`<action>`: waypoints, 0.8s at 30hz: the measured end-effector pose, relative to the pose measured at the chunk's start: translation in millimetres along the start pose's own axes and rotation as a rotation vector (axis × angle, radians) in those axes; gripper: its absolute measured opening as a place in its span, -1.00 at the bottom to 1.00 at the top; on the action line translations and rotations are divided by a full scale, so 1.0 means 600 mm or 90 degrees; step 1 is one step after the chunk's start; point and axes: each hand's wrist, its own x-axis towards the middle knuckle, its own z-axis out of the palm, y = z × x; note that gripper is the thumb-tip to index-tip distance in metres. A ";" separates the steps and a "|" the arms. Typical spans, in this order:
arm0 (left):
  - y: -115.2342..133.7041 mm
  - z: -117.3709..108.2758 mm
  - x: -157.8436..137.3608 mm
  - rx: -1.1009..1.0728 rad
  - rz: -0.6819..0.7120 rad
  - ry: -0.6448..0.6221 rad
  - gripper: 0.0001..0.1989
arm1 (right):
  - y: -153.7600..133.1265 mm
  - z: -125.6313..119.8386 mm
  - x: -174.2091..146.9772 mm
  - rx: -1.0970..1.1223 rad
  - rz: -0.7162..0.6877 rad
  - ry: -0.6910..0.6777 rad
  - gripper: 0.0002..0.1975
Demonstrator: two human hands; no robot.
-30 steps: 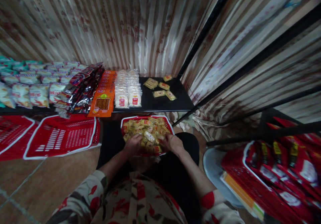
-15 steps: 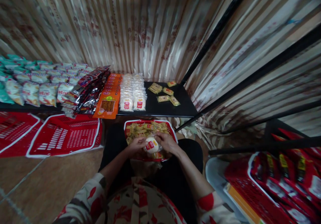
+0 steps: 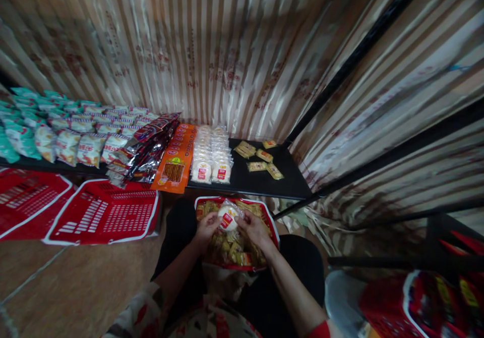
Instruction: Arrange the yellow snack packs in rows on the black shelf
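Observation:
Between my two hands is a round white rice cracker packet [image 3: 228,219] in clear wrapping with a red label, facing up. My left hand [image 3: 207,228] pinches its left edge, and my right hand [image 3: 254,228] grips the wrapper on the right. Beneath them a red basket [image 3: 275,225] with a white rim sits between my knees, filled with small yellow-wrapped snack packets [image 3: 230,249]. On the black shelf [image 3: 242,185] ahead, similar white cracker packets [image 3: 212,156] stand in two rows. Several yellow packets [image 3: 258,166] lie loose to their right.
Left along the shelf are an orange snack bag [image 3: 174,161], dark red foil bags [image 3: 147,149] and rows of white and teal bags [image 3: 68,144]. Red baskets [image 3: 109,212] stand on the floor at left. Black rack bars [image 3: 340,189] slant across the right, above another red basket [image 3: 406,297].
My head view has shifted, so the shelf appears lower and further right. Both hands have raised the cracker packet slightly toward the basket's far side, still holding it.

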 end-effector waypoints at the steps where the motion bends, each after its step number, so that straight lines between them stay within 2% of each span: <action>1: -0.002 -0.001 0.005 0.026 0.010 0.006 -0.58 | -0.003 0.000 0.005 -0.030 -0.003 0.001 -0.71; 3: -0.003 -0.006 0.014 0.092 0.056 0.042 -0.64 | -0.010 0.001 0.016 -0.104 -0.021 0.003 -0.75; 6: 0.015 -0.012 0.020 0.210 0.192 0.148 -0.66 | -0.022 0.007 0.040 -0.162 -0.073 0.008 -0.78; 10: 0.069 -0.014 0.011 0.411 0.357 0.232 -0.55 | -0.046 0.024 0.082 -0.161 -0.116 0.005 -0.76; 14: 0.114 -0.015 0.005 0.565 0.485 0.314 -0.53 | -0.080 0.043 0.128 -0.187 -0.166 -0.004 -0.78; 17: 0.127 -0.026 0.016 0.660 0.564 0.323 -0.56 | -0.109 0.056 0.158 -0.245 -0.188 0.004 -0.79; 20: 0.130 -0.042 0.035 0.734 0.624 0.297 -0.57 | -0.134 0.068 0.181 -0.311 -0.197 0.014 -0.79; 24: 0.128 -0.050 0.055 0.786 0.616 0.271 -0.51 | -0.154 0.081 0.202 -0.390 -0.201 0.024 -0.80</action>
